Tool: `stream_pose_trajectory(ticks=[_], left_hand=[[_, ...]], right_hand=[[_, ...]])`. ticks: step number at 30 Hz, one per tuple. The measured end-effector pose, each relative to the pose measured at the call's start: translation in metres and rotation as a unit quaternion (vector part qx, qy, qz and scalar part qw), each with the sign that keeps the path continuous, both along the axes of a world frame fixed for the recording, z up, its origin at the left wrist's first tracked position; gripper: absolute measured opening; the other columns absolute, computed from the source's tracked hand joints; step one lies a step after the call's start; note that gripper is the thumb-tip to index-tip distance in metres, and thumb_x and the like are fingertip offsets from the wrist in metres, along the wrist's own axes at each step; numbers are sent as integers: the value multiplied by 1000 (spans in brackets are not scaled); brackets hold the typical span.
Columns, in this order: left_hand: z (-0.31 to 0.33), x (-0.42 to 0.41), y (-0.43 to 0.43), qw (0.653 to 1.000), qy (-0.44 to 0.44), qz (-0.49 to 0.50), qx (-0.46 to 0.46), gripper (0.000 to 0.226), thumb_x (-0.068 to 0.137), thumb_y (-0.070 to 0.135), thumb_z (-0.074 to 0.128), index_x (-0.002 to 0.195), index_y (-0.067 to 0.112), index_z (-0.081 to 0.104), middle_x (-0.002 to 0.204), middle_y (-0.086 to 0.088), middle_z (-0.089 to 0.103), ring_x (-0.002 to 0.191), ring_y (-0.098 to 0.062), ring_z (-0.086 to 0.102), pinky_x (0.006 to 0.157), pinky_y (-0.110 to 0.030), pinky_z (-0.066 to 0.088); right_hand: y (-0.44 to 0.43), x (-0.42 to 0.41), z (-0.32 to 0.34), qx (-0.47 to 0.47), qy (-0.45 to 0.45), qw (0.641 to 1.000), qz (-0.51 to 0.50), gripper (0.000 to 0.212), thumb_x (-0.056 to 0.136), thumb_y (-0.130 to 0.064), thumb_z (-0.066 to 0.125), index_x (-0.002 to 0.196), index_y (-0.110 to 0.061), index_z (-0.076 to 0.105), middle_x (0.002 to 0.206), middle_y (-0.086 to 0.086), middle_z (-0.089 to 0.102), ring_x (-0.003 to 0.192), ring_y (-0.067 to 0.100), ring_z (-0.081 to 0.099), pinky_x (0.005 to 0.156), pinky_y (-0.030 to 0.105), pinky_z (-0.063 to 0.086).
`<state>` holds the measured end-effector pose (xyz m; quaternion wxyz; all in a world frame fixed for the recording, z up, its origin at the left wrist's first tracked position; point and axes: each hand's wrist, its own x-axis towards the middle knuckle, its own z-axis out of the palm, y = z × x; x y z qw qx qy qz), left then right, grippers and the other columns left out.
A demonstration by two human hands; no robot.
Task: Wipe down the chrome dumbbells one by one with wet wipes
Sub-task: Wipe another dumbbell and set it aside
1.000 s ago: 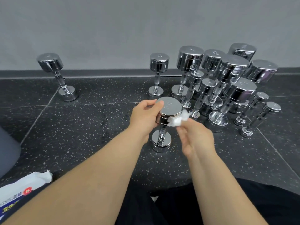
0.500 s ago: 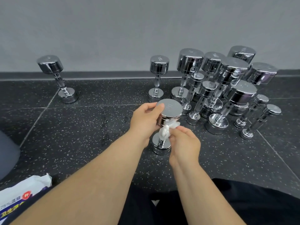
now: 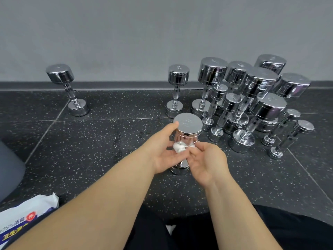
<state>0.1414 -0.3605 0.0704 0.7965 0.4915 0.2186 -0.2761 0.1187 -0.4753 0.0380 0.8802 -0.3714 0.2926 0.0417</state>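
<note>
A chrome dumbbell (image 3: 187,123) stands on end on the black speckled floor, in the middle of the head view. My left hand (image 3: 162,152) grips its upper head from the left, thumb on the rim. My right hand (image 3: 207,161) comes in from the right with its palm turned up. It pinches a crumpled white wet wipe (image 3: 179,147) against the handle just under that head. My hands hide most of the handle; only the lower head shows beneath them.
Several chrome dumbbells (image 3: 252,105) stand packed together at the right, close behind the held one. Another (image 3: 177,91) stands just behind it, and a lone one (image 3: 69,91) leans far left by the wall. A wet wipe pack (image 3: 23,219) lies at bottom left.
My right hand has carried the wipe from the right side of the upper head down beneath it and round the handle. It has also turned palm up. My left hand has kept its grip.
</note>
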Motion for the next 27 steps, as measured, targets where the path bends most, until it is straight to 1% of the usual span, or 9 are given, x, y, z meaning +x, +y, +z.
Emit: stream_pose_trajectory(ticks=[3,7,10,13,15,17,19,22,27], left_hand=[[-3,-3,-18,998,-19,50,-23,20,94,29,64,100,10,63,96,-12,68,86,-24,67,90,-40,56],[-12,-3,-30,977,-95,158,109,34,71,33,82,74,5,63,78,-8,66,73,-20,61,87,-40,54],[-10,-2,-26,943,-205,154,212,28,67,35,82,79,19,63,75,2,56,75,-15,49,71,-30,44],[-8,-8,-24,880,-294,100,360,39,89,30,70,127,27,64,116,13,64,105,-7,58,85,-17,39],[-14,-11,-24,859,-309,82,400,31,98,36,56,125,25,66,117,11,66,107,-10,59,84,-18,37],[-23,-11,-23,877,-275,96,382,38,101,38,45,82,15,68,82,4,66,80,-20,55,69,-30,38],[-24,-11,-25,892,-260,130,347,39,101,29,44,69,10,57,66,6,54,68,-18,44,64,-33,34],[-16,-17,-27,884,-294,132,338,31,99,15,47,105,33,72,91,23,65,80,-5,51,75,-22,43],[-20,-30,-22,900,-241,168,322,35,95,8,56,102,41,69,93,19,69,85,-1,64,78,-16,50]], right_hand=[[7,1,4,-136,25,990,11,27,96,-1,43,92,-6,70,91,10,72,95,25,66,92,35,51],[8,3,-1,-313,5,949,-43,20,85,-9,47,68,-18,45,68,0,45,63,16,38,62,29,35],[6,11,-2,-298,-35,952,-67,19,82,-12,45,67,-24,41,67,-5,42,56,10,34,54,23,29],[2,23,5,-307,-44,949,-58,16,88,-11,44,78,-16,55,72,-4,50,55,6,40,47,16,34],[1,30,12,-308,-50,949,-49,22,91,-16,48,101,-9,66,85,-1,60,64,9,48,50,17,37],[0,35,17,-281,-53,957,-43,23,95,-20,50,111,-10,65,86,-2,62,67,11,51,49,17,39],[2,36,19,-279,-59,958,-21,25,96,-21,49,111,-12,66,88,-5,66,70,12,56,51,17,41],[4,35,14,-291,-73,954,-1,28,98,-24,45,108,-19,70,98,-4,72,89,16,66,69,28,49],[4,37,11,-258,-69,964,-10,29,101,-32,44,104,-21,70,97,-3,72,80,13,61,64,25,42]])
